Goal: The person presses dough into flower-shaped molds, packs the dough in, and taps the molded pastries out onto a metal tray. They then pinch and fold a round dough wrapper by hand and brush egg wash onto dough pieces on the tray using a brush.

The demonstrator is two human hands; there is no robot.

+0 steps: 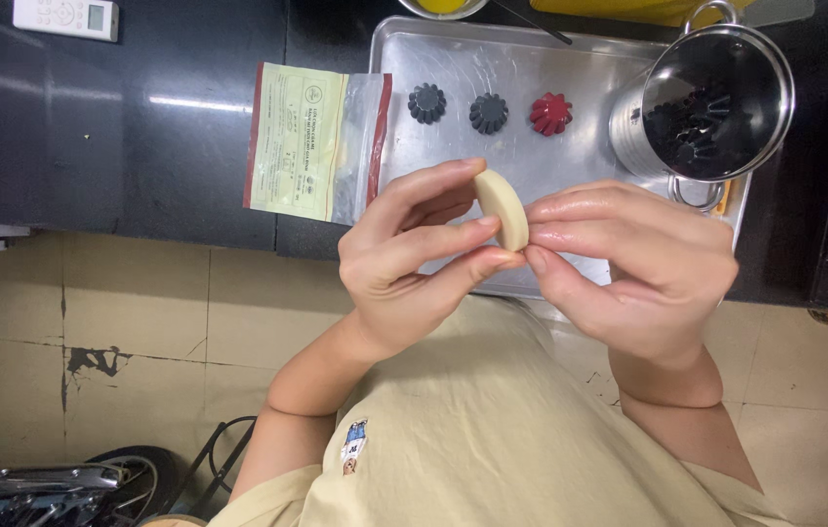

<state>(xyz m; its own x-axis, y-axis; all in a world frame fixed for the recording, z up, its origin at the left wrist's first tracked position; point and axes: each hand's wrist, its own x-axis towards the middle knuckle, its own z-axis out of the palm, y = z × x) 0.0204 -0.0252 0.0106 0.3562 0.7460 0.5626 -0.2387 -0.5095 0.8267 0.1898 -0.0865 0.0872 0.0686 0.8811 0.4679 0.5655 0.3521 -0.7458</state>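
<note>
Pinching a pale dough disc (pixel 503 208) w/ both hands, I had left hand (pixel 409 259) and right hand (pixel 633 263) closed on its edges, above the tray (pixel 453 59). Behind sat three fluted molds (pixel 488 112), a steel pot (pixel 716 98) & a zip bag (pixel 316 141).

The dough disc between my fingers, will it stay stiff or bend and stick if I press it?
The dough disc probably dents easily: it looks soft, smooth and pale. It seems light, since the fingertips of the left hand and right hand hold it on edge. The right fingers look shiny, so it may feel greasy or a little slippery.
</note>
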